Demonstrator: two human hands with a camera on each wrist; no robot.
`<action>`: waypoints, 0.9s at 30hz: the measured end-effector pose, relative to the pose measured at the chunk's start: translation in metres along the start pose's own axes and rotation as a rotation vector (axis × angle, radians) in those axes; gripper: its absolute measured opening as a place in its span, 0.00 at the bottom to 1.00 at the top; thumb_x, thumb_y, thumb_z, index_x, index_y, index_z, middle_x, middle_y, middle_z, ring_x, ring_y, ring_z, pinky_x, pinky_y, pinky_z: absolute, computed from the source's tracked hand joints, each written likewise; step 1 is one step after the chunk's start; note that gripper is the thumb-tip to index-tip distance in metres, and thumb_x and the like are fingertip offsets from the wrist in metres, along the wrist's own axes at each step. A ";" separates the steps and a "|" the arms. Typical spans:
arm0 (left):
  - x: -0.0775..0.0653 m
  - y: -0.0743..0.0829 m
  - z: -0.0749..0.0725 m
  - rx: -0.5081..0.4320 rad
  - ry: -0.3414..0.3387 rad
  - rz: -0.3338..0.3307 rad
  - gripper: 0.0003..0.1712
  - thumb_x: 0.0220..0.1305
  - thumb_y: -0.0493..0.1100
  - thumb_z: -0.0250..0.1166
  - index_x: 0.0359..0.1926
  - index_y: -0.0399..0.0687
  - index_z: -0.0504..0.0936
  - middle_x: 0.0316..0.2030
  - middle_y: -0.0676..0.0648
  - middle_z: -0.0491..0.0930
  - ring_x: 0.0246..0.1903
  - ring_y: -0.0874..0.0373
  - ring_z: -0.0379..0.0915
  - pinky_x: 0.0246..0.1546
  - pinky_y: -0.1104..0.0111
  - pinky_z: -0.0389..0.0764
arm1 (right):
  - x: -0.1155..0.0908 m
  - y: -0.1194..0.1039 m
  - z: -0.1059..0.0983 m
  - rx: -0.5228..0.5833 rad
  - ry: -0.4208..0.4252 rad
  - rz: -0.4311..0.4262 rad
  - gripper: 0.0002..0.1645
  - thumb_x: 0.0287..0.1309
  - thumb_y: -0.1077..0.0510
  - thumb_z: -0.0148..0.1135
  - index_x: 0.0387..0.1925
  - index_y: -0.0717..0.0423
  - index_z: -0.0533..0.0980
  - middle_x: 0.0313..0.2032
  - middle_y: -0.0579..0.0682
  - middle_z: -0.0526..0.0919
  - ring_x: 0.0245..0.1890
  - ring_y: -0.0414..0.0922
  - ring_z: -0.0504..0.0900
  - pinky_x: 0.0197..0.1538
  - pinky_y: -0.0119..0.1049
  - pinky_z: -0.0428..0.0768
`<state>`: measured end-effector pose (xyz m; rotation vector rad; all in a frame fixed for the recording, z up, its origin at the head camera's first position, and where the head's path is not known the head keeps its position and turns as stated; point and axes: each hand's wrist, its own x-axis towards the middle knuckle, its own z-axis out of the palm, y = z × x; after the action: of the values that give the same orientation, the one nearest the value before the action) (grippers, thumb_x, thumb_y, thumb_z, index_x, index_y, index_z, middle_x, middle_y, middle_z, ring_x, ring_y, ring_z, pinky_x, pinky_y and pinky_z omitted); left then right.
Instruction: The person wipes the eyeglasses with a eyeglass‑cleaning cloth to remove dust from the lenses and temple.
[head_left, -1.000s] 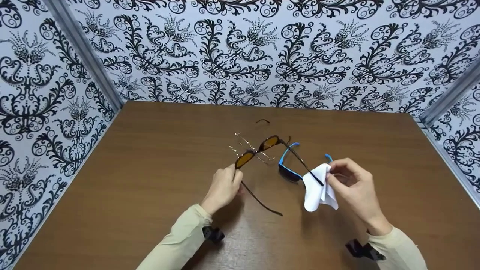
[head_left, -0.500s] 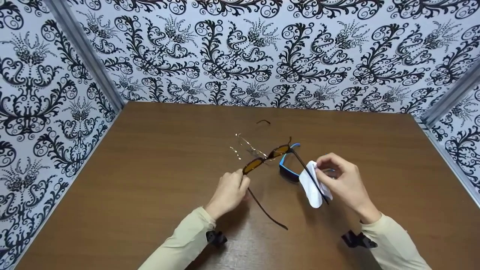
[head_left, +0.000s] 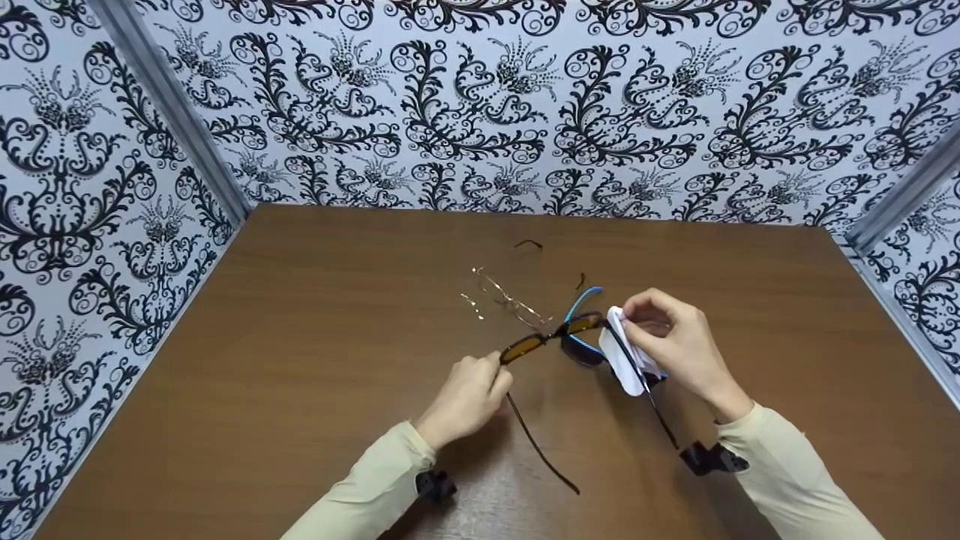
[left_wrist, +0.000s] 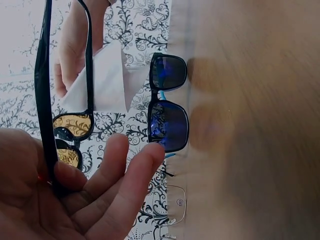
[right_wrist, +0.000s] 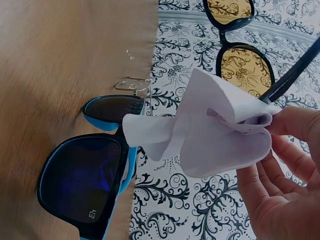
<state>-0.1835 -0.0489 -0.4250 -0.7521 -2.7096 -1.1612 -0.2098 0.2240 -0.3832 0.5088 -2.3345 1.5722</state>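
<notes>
Sunglasses with amber lenses and a dark frame are held up above the table, both temples unfolded toward the person. My left hand grips them at the left hinge; in the left wrist view its thumb presses at the hinge while the other fingers extend. A white cloth is pinched between thumb and fingers of my right hand. The cloth lies against the right temple near its hinge, bunched and folded in the right wrist view. Beneath it, blue-and-black sunglasses rest on the table, partly hidden in the head view.
Thin wire-rimmed glasses lie on the brown wooden table beyond the held sunglasses, with their dark temple tip farther back. Patterned black-and-white panels stand behind and at both sides.
The amber sunglasses and left hand have shifted right and toward the person. The right hand has moved left and away, bringing the cloth from the temple's tip up to near its hinge.
</notes>
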 end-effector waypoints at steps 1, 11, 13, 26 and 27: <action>0.000 0.000 0.001 -0.002 -0.006 0.001 0.12 0.60 0.32 0.51 0.22 0.46 0.65 0.14 0.58 0.57 0.15 0.63 0.58 0.15 0.71 0.64 | 0.000 0.000 0.000 -0.005 0.002 0.001 0.08 0.51 0.77 0.62 0.33 0.66 0.78 0.33 0.56 0.83 0.33 0.41 0.82 0.38 0.29 0.82; 0.003 -0.001 -0.001 -0.005 0.004 -0.020 0.11 0.61 0.31 0.52 0.23 0.45 0.66 0.15 0.57 0.55 0.15 0.63 0.55 0.15 0.72 0.61 | -0.010 -0.005 0.001 -0.067 -0.014 -0.077 0.12 0.49 0.79 0.62 0.32 0.63 0.78 0.32 0.50 0.83 0.32 0.42 0.83 0.37 0.30 0.82; 0.003 -0.002 -0.001 0.005 0.020 -0.019 0.12 0.61 0.31 0.52 0.23 0.45 0.66 0.15 0.57 0.55 0.15 0.63 0.56 0.15 0.71 0.62 | -0.013 -0.007 0.001 -0.075 -0.015 -0.100 0.12 0.49 0.79 0.62 0.32 0.63 0.78 0.32 0.49 0.83 0.32 0.42 0.83 0.37 0.30 0.82; 0.010 -0.019 -0.011 0.078 0.104 -0.084 0.12 0.61 0.32 0.51 0.21 0.45 0.66 0.15 0.55 0.56 0.15 0.58 0.59 0.15 0.66 0.65 | -0.031 -0.013 0.008 -0.046 -0.070 -0.132 0.14 0.48 0.79 0.65 0.31 0.59 0.79 0.31 0.49 0.82 0.28 0.42 0.83 0.33 0.31 0.82; 0.010 -0.021 -0.012 0.088 0.110 -0.090 0.12 0.62 0.33 0.51 0.21 0.44 0.66 0.15 0.55 0.56 0.15 0.57 0.60 0.15 0.65 0.66 | -0.032 -0.014 0.009 -0.030 -0.086 -0.137 0.14 0.48 0.78 0.65 0.31 0.58 0.79 0.31 0.49 0.82 0.29 0.42 0.83 0.33 0.32 0.82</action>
<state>-0.2038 -0.0653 -0.4276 -0.5432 -2.7072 -1.0591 -0.1751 0.2152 -0.3885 0.7259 -2.3268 1.4789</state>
